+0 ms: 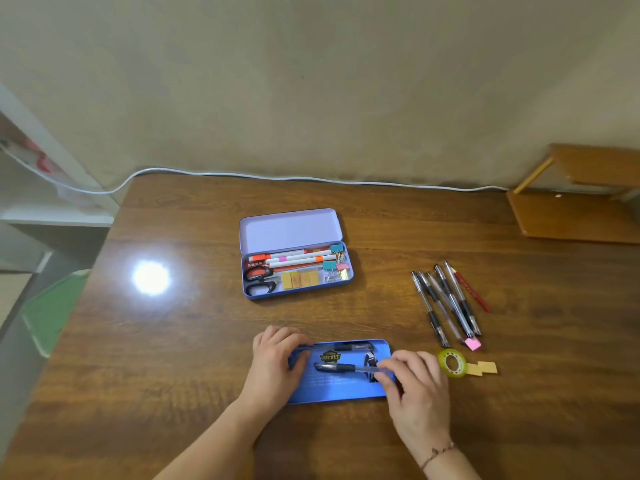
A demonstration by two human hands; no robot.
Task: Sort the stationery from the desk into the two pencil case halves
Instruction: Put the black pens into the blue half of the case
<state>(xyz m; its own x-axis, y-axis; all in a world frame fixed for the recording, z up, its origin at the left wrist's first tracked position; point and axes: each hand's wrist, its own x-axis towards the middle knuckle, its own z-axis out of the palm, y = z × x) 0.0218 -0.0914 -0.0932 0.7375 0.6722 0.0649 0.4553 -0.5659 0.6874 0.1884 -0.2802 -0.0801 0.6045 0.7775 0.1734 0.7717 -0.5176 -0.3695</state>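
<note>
A blue pencil case half (332, 389) lies near the desk's front edge with one black pen (346, 347) along its far wall. My left hand (277, 362) grips the case's left end. My right hand (415, 386) pinches the back end of a second black gel pen (337, 367) lying across the case. Further back stands an open lilac case (291, 230) holding markers, scissors (259, 280), yellow erasers and binder clips. Several gel pens (446, 303) and a red pencil (472, 292) lie loose on the right.
A tape roll (452, 363), tan paper pieces (483, 368) and a pink eraser (472, 343) lie right of the blue case. A white cable (311, 178) runs along the back edge. A wooden stand (575, 216) is at the far right. A lamp glare spot marks the left of the desk.
</note>
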